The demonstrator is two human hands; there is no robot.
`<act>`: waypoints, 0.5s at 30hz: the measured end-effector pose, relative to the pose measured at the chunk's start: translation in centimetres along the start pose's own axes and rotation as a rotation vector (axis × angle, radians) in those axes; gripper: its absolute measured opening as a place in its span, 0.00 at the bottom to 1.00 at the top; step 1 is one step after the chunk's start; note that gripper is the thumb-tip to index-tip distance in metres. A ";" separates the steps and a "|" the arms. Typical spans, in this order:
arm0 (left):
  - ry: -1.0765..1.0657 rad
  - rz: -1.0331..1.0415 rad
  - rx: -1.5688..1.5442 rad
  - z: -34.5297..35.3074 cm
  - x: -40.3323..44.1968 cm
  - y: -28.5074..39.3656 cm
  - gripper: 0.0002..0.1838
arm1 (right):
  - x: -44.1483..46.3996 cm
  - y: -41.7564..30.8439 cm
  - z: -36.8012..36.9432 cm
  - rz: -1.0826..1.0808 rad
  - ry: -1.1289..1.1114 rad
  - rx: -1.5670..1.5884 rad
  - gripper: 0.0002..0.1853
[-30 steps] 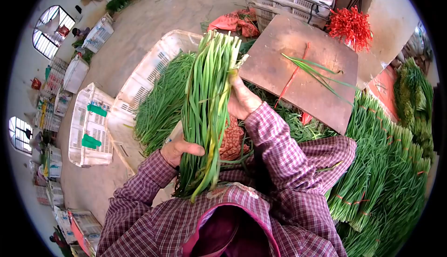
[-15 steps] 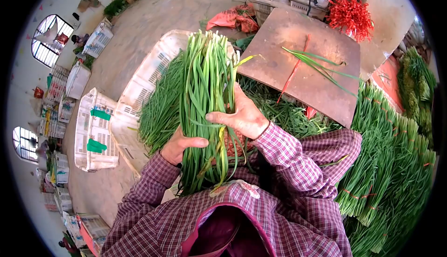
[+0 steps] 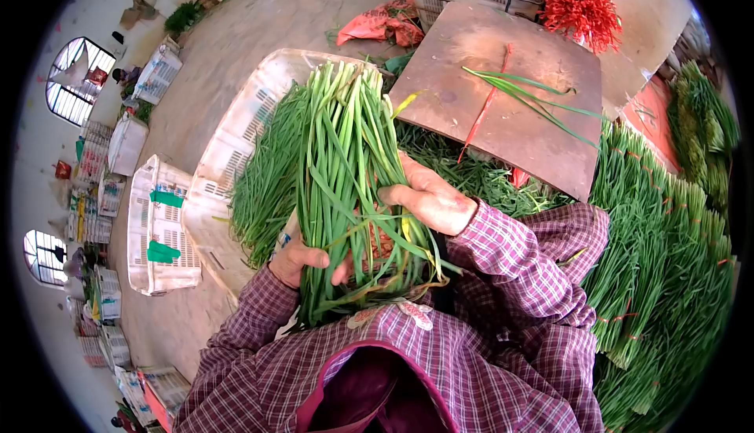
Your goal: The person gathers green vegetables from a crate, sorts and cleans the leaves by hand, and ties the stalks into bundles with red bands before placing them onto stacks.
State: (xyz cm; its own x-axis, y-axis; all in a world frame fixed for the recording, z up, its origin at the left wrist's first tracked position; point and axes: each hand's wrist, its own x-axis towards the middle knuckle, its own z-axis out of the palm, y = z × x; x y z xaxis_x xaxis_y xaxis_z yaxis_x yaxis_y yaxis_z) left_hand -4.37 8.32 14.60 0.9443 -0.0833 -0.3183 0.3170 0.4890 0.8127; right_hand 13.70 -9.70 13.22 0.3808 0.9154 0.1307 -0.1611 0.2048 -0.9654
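A loose bunch of green stalks (image 3: 342, 158) stands upright before me, pale cut ends up and leaf tips hanging over my lap. My left hand (image 3: 297, 262) grips its lower left side, thumb across the leaves. Around the right side of the bunch is my right hand (image 3: 428, 196), thumb over some stalks and its fingers partly hidden behind them. The leaves are splayed apart between the two hands, and several bend to the right. Behind the bunch, more greens (image 3: 271, 174) lie in a white plastic crate (image 3: 222, 146).
A brown board (image 3: 503, 95) at the right holds a red tie (image 3: 485, 111) and a few loose leaves. Red ties (image 3: 581, 13) hang behind it. Tied green bundles (image 3: 644, 237) are piled at the far right. Another white crate (image 3: 165, 229) stands at the left.
My right hand has come down from the stalk ends to the middle of the bunch. The lower leaves have fanned out to the right. My left hand keeps its hold.
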 end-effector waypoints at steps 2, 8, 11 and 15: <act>0.032 -0.045 0.056 -0.4 0.1 0.6 0.35 | -0.6 -0.1 -0.6 0.014 0.013 0.035 0.36; 0.115 -0.077 0.148 -0.4 0.0 1.3 0.29 | -0.6 -0.5 0.5 -0.053 0.034 0.017 0.45; 0.142 -0.084 0.188 0.2 0.4 1.2 0.28 | -0.1 -0.4 1.0 -0.001 0.125 -0.306 0.54; 0.128 -0.090 0.200 -0.6 0.1 1.9 0.29 | 0.0 1.6 -0.6 0.269 0.058 -0.165 0.43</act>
State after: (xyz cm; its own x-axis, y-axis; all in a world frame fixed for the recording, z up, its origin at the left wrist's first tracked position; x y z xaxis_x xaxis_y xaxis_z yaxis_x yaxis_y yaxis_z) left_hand -3.77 9.79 15.79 0.8967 -0.0019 -0.4427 0.4226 0.3015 0.8547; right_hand 13.99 -9.62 11.52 0.3966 0.9068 -0.1431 -0.1151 -0.1055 -0.9877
